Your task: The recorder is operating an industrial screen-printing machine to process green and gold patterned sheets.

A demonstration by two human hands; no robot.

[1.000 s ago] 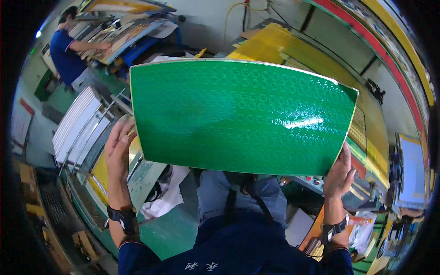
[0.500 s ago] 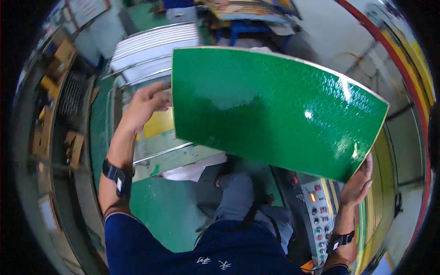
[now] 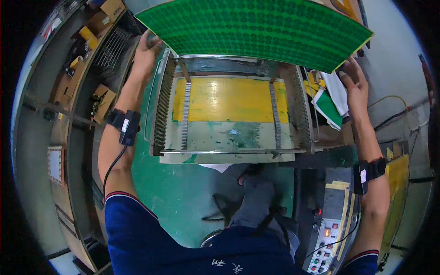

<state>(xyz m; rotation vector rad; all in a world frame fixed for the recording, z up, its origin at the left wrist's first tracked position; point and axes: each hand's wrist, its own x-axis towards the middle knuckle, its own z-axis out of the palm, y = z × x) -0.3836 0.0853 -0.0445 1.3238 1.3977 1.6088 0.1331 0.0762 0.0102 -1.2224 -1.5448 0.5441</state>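
Observation:
A large thin green panel, patterned with rows of dark marks, is held up at the far side of the view. My left hand grips its left edge, fingers bent around the side. At the right corner, my right hand pinches the edge between thumb and fingers. Below and nearer to me stands a metal rack with slotted side walls and two notched strips along its bottom. Yellow sheeting lies beneath the rack on a pale board stained with green.
A control box with knobs and a lit display sits at lower right. White and green cloths or sheets lie right of the rack. Shelves with cardboard boxes run along the left. A cable hangs from each armband.
The green panel has moved away from me, over the rack's far end, and its marked pattern now shows. Both arms reach farther out. My view has shifted, bringing the whole rack into sight.

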